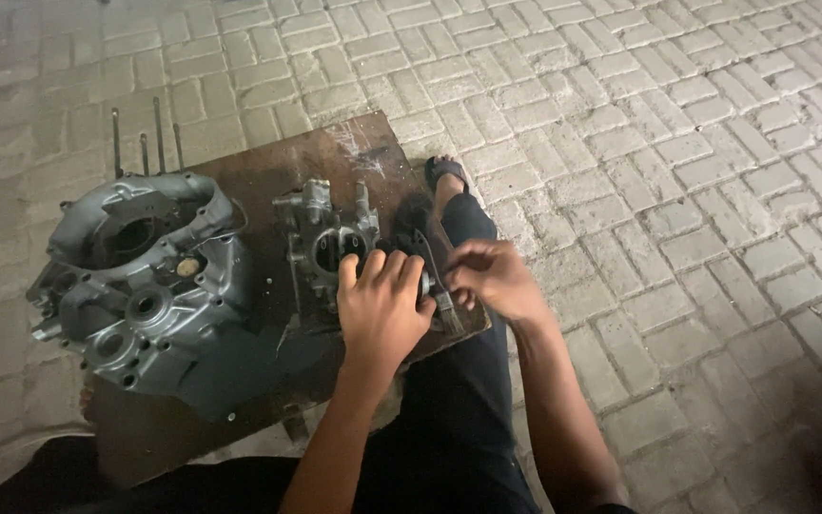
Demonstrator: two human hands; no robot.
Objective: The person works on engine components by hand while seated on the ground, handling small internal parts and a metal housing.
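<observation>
A small grey metal carburettor-like part (323,240) lies on a dark wooden board (335,152). My left hand (382,306) rests on its near side, fingers curled over it and holding it down. My right hand (493,278) is just to the right, pinching a thin dark tool (430,266) whose tip points at the part. What lies under my left palm is hidden.
A large grey engine crankcase (145,286) with several long studs (145,138) sits on the board's left half. My leg in dark trousers (463,381) and a sandalled foot (444,173) lie right of the board. Paved brick ground (677,143) surrounds everything.
</observation>
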